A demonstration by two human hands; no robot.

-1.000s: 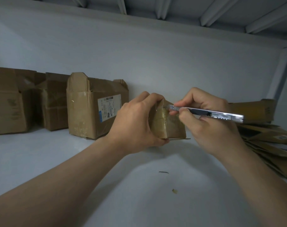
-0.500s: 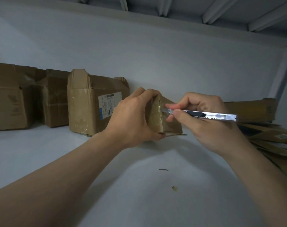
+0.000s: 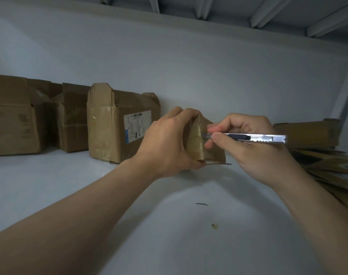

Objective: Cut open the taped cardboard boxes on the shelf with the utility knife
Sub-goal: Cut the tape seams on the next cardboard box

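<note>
1. on the shelf (image 3: 73, 195), the box (image 3: 214, 150) is gripped by the left hand (image 3: 165, 143), fingers curled over its top.
2. the knife (image 3: 256, 138) is pinched in the right hand (image 3: 254, 153), its tip set at the taped edge.
3. the blade should be drawn shallow along the tape, away from the left fingers.
4. the box should be pressed down so it is not slid by the cut.

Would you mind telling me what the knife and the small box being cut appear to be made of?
The utility knife looks like bright metal, judging by its shiny silver body, with a dark, probably plastic slider. The small box appears to be matte brown cardboard; glossy tape runs along its edge.
</note>
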